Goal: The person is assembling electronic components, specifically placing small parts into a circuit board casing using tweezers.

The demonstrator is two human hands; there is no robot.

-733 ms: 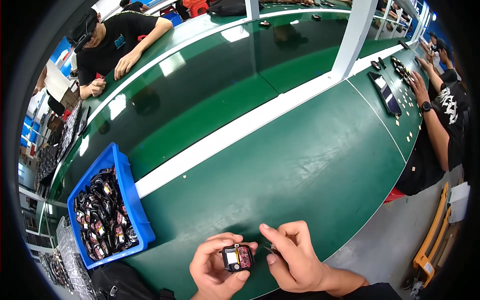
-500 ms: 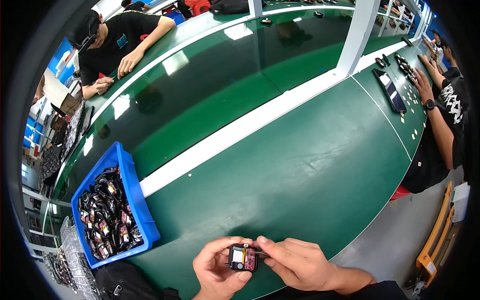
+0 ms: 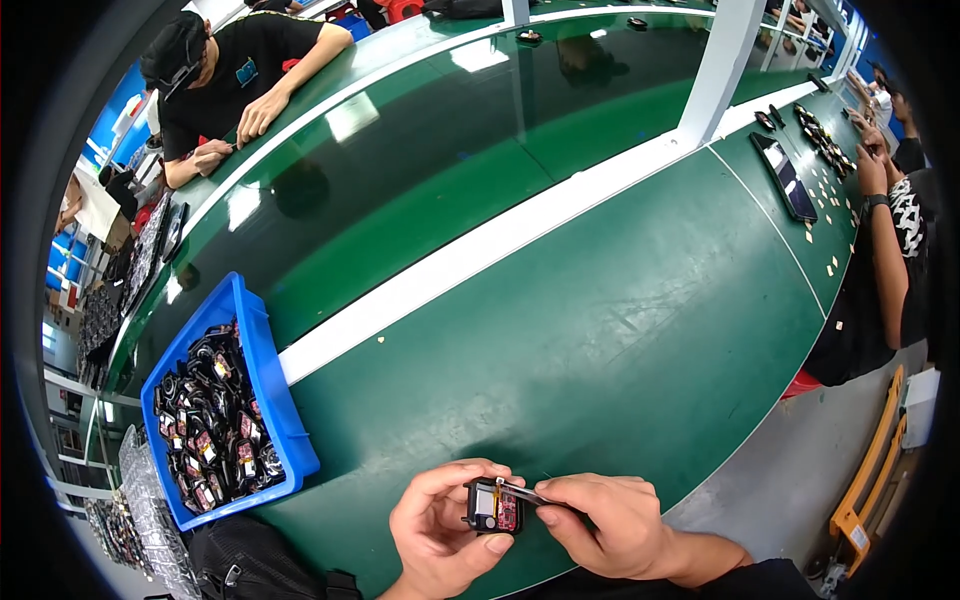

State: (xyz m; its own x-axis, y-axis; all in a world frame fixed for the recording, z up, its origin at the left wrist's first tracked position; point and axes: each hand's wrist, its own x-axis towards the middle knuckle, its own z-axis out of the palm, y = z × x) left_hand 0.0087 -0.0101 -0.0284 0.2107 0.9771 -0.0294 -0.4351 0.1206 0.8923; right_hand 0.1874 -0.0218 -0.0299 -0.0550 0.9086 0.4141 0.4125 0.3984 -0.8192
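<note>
Black device (image 3: 494, 508) sits between hands (image 3: 430, 535) (image 3: 615, 525) (any writing illegibly small).

You're in an electronics assembly workshop: long green workbench (image 3: 540, 350) beneath your left hand (image 3: 435, 535), blue plastic bin (image 3: 277, 395) of small black circuit-board devices (image 3: 212, 430) to its left, black-shirted worker (image 3: 232, 80) beyond.
</note>
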